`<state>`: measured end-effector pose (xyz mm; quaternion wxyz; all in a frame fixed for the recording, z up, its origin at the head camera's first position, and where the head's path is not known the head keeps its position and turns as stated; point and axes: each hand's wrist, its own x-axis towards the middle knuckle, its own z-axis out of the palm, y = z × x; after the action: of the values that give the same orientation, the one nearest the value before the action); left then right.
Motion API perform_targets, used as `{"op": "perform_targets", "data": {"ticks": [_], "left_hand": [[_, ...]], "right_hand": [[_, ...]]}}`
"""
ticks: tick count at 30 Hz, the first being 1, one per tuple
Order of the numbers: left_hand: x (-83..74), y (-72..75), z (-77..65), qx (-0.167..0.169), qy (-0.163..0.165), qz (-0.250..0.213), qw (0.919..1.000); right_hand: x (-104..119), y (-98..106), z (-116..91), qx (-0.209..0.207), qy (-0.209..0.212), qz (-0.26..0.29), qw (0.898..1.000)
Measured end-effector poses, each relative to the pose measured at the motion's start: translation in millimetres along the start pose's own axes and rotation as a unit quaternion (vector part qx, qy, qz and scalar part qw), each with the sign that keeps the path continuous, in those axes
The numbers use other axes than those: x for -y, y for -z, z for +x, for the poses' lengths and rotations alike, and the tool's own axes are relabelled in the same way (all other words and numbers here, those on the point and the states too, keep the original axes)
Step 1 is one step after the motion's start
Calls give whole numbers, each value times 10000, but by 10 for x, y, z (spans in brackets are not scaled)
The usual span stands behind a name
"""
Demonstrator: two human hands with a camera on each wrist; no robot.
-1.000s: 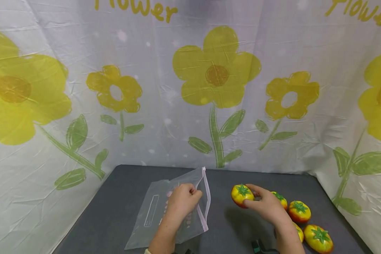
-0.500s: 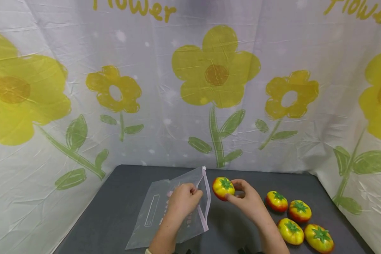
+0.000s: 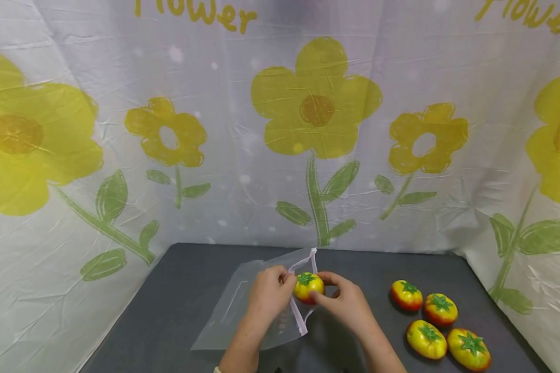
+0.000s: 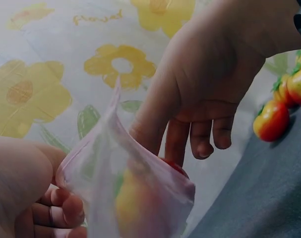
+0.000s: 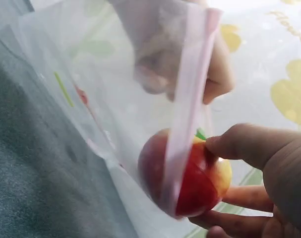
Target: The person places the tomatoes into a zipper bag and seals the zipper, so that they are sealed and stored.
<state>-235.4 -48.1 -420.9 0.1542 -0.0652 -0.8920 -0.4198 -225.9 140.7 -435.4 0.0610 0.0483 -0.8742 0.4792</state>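
Observation:
My left hand (image 3: 271, 290) pinches the upper rim of a clear zip bag (image 3: 233, 305) with a pink zip edge, holding its mouth apart. The fingers and thumb of my right hand (image 3: 344, 299) grip a yellow-red toy tomato (image 3: 309, 288) with a green leafy top. In the right wrist view, the held tomato (image 5: 210, 173) is partly inside the bag's mouth, its left part behind the clear film and the pink zip strip (image 5: 190, 99) crossing it. The left wrist view shows the tomato blurred through the film, my right fingers reaching in at the opening.
Several more toy tomatoes, one of them (image 3: 407, 296) farthest back, sit grouped on the dark table (image 3: 168, 290) at the right. A white curtain (image 3: 233, 207) with yellow flowers hangs behind and beside the table.
My right hand has carried the tomato leftward from near the other tomatoes into the bag's mouth. The bag's opening has shifted slightly right and spread wider; my left hand has kept its pinch.

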Motion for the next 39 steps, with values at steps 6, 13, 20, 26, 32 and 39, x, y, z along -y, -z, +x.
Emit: {"op": "perform_targets", "data": {"ticks": [6,13,20,26,32,39], "left_hand": [[-19,-12,3,-235,-108,-289,9992],[-20,-24,-2,-556,-121,-420,9975],[1,-36,-3,-619,-105,-572,9964],[14,-41,7,-815,-58,-602,9948],[13,-28,6,-871,-51,-570,9946],[3,-22,5,-845,-108,-518,9950]], "right_hand": [[-10,-60,11,-202,50,-592,9980],[10,-91,5,22,232,-616,9978],[27,-41,-6,186,671,-303,9971],[-69,195,52,-568,635,-441,9954],[-391,655,110,-1303,76,-1953,9720],[-771,1059,123,-898,-1197,-2810,9480]]}}
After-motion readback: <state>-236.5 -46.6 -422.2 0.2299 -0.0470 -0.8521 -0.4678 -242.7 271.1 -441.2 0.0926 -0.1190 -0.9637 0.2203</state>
